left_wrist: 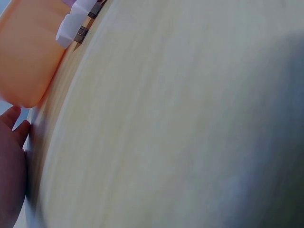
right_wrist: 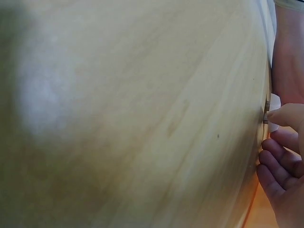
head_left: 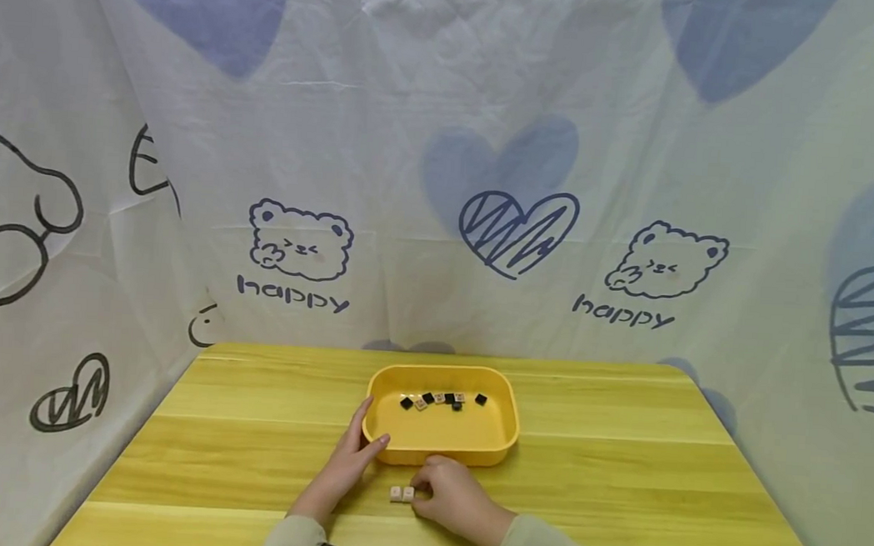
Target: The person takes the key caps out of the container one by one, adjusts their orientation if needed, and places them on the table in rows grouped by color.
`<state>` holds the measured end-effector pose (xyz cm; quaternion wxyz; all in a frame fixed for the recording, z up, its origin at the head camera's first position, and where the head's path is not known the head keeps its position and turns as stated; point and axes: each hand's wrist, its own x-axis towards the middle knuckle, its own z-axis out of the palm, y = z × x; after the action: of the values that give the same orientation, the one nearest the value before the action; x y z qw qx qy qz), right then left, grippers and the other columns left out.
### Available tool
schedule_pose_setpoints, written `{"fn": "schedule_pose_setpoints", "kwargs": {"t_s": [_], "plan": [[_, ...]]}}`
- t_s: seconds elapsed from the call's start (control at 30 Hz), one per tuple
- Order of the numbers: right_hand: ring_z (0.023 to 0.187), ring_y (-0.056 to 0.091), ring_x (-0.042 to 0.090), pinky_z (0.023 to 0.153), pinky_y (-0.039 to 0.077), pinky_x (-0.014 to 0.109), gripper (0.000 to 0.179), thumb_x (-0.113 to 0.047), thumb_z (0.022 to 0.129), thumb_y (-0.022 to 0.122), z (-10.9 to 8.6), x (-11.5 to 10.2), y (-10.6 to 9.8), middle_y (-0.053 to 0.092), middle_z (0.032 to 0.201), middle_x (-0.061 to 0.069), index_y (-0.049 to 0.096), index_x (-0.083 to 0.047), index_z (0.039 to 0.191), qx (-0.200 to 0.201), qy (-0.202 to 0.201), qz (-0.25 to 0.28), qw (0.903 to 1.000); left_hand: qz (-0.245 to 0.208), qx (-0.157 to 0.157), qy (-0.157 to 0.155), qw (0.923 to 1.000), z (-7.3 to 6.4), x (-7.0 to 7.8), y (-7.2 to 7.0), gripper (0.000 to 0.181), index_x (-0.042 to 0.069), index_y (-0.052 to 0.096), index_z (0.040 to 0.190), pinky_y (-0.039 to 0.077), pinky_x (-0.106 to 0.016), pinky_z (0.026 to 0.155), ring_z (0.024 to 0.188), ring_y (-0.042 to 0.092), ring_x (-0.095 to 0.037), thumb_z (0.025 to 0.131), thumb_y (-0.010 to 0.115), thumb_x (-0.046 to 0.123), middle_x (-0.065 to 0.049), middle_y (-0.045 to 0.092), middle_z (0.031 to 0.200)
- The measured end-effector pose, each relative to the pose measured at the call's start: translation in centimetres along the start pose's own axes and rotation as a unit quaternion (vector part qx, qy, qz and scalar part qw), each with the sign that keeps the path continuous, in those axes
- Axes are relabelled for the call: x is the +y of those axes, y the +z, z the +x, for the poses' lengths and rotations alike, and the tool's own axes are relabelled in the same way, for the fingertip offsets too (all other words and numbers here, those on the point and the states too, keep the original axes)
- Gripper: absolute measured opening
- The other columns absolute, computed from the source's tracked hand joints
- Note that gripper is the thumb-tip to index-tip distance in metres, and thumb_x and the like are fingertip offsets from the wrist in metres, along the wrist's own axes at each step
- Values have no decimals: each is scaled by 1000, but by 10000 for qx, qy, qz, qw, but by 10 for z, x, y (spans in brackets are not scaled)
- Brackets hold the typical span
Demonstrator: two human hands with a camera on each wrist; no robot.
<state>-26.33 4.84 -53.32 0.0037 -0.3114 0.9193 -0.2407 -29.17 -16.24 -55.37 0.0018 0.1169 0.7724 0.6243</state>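
Observation:
A shallow yellow plastic tray (head_left: pixel 486 457) stands on the wooden table. Along its left side and front left corner, my left hand (head_left: pixel 346 464) rests with straight, spread fingers, the thumb at the front rim. Just in front of the tray, two white keycaps (head_left: pixel 396 493) stand side by side on the wood. My right hand (head_left: pixel 457 495) pinches the right-hand keycap (head_left: pixel 408 494) between thumb and index finger. In the right wrist view the other fingers of this hand (right_wrist: pixel 287 164) curl loosely. The left wrist view shows dark parts under the white caps (left_wrist: pixel 70 29).
Several black and white keycaps (head_left: pixel 440 398) lie in a loose row inside the tray toward its back wall. Wooden table top (head_left: pixel 619 485) extends on both sides. A white printed cloth (head_left: pixel 405 304) hangs behind the table and along its sides.

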Motion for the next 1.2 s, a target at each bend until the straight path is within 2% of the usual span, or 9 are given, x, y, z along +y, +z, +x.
{"fn": "schedule_pose_setpoints", "kwargs": {"t_s": [0.33,0.47,0.7,0.83,0.87,0.97,1.07,1.13,1.2], "plan": [[65,44,0,62,44,18,13,-16,77,79,-1,1,-1,52,75,-14,77,-11,89,38,-73,54,10000,-40,44,25,10000,2,-3,1,75,9,11,157,17,-51,115,141,22,-43,98,59,15,-30,13,156],[67,46,0,65,45,18,15,-17,78,79,-4,1,-7,53,77,-14,77,-11,91,95,-126,104,9998,-53,14,53,10000,1,-2,1,76,10,11,157,16,-52,114,141,22,-43,98,59,17,-31,12,156],[73,54,2,68,48,17,17,-15,80,78,-17,-1,-30,58,81,-11,75,-9,96,94,-256,460,9986,-5,-63,162,9998,0,-2,1,77,9,10,156,19,-54,113,139,23,-46,99,59,24,-34,13,154],[75,57,4,68,50,17,18,-12,80,79,-19,-1,-44,61,83,-7,75,-6,97,142,-325,611,9975,38,30,233,9997,-1,-4,1,77,8,11,156,20,-56,112,138,22,-49,99,59,26,-34,13,154],[75,57,5,67,49,18,18,-11,80,79,-19,-1,-48,61,82,-6,75,-5,97,188,-337,642,9972,62,42,251,9997,-1,-5,1,77,7,11,156,19,-57,112,138,21,-50,99,59,26,-35,12,154],[74,57,9,66,50,19,15,-9,81,80,-17,3,-58,61,81,-4,75,-4,94,350,-374,649,9966,-13,32,17,10000,2,-9,-1,79,13,11,157,17,-52,114,141,20,-43,98,60,28,-29,11,157],[74,58,11,65,50,21,15,-10,81,79,-11,8,-70,62,82,-3,75,-5,95,482,-283,628,9965,-77,-46,-107,9999,3,-10,-2,79,14,10,157,15,-50,115,143,18,-41,98,60,28,-27,9,158],[75,58,11,66,50,23,14,-10,82,78,-6,11,-77,62,84,-3,75,-7,95,509,-163,605,9967,-28,-98,-73,9999,2,-7,-2,78,13,9,157,15,-52,115,142,18,-42,99,59,27,-29,9,157],[76,57,12,66,51,24,14,-11,83,78,-1,14,-83,64,87,-1,74,-8,96,526,-50,583,9969,71,-134,117,9998,1,-5,-2,77,9,8,157,17,-57,113,140,19,-48,100,57,26,-34,10,155]]}}
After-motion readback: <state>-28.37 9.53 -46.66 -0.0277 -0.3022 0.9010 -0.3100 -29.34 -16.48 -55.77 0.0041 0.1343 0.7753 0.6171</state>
